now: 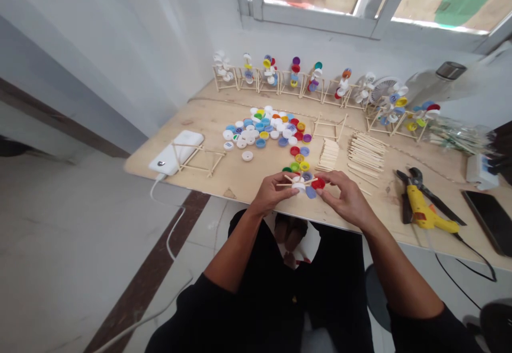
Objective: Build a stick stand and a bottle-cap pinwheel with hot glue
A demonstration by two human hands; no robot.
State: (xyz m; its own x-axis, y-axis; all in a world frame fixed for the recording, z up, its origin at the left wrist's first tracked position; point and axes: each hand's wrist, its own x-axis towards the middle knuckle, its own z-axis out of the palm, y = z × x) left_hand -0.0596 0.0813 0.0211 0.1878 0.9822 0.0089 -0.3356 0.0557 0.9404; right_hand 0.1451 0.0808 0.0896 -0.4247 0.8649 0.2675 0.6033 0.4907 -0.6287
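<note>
Near the table's front edge, my left hand (pixel 269 195) is closed on a white bottle cap (pixel 298 186) with several thin wooden sticks fanning out of it. From the right, the fingertips of my right hand (pixel 344 195) pinch a red bottle cap (pixel 319 183) at the end of one stick. A bluish-violet cap (pixel 311 193) is just below the red one; whether it is fixed to a stick I cannot tell. Behind my hands several coloured caps, among them a yellow cap (pixel 304 166), lie on the wooden table (pixel 232 174).
A pile of caps (pixel 260 127) lies mid-table, with cut sticks (pixel 366 155) to its right. A yellow glue gun (pixel 426 213), pliers (pixel 416 175) and phone (pixel 490 222) are at right. A stick frame (pixel 200 160) leans by a power bank (pixel 180 150). Cap wheels (pixel 295 70) line the wall.
</note>
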